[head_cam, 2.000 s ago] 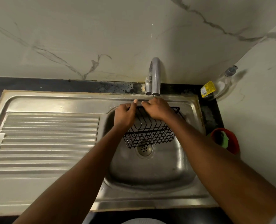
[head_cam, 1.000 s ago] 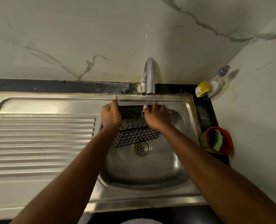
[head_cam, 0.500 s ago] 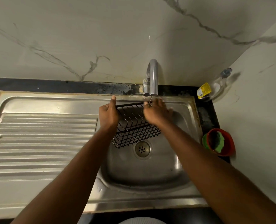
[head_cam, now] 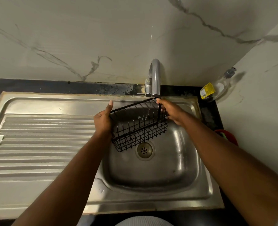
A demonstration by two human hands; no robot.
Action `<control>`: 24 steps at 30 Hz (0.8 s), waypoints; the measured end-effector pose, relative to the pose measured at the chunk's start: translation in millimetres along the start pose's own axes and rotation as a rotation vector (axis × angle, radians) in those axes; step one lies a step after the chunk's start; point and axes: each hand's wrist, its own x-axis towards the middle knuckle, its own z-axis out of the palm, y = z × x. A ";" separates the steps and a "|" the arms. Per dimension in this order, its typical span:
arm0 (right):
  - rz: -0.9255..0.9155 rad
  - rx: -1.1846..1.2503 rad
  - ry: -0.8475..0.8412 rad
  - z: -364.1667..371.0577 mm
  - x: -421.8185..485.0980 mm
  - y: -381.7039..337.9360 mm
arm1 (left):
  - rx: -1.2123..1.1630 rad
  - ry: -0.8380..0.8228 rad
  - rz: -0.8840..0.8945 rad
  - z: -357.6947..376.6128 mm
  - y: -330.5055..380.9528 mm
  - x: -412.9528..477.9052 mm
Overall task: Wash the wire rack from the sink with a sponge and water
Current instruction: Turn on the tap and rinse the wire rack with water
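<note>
rack: black wire rack point(head_cam: 140, 128), held up over the sink point(head_cam: 184, 162) basin, not resting on anything. It's tilted, with the right end high just under the spout and the left end lower.
left grip point(head_cam: 102, 119): wrapped round the rack's left end, thumb sticking straight up past the rim.
right grip point(head_cam: 170, 111): fingers pinched on the upright wire at the rack's top right corner, right below the tap point(head_cam: 154, 79).
water point(head_cam: 149, 111): thin stream off the spout, going down through the wires near the right end.
drain point(head_cam: 144, 150): just beside the rack's lowest corner, in plain sight.
draining board point(head_cam: 45, 136): ribbed steel, left of the basin.
desk point(head_cam: 53, 86): dark strip behind the sink, grubby near the tap base.
soap bottle point(head_cam: 216, 88): clear with a yellow label, leaning in the back right corner against the wall point(head_cam: 86, 38).
red bowl point(head_cam: 229, 136): right of the sink, and a sliver of green shows in it.
in the way: the right forearm covers most of that bowl, so can't tell what the green bit is. The left forearm crosses the basin's near left rim, and the rack hides part of the basin's back wall.
</note>
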 end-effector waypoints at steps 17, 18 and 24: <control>-0.213 -0.068 0.078 3.5 -11.1 -33.4 | 0.828 -0.377 0.516 2.4 -26.5 15.5; -0.218 -0.085 0.075 5.0 -10.6 -36.4 | 0.836 -0.394 0.522 4.7 -25.9 16.7; -0.228 -0.169 0.015 14.4 -9.3 -43.0 | 0.722 -0.524 0.335 20.8 -18.1 16.5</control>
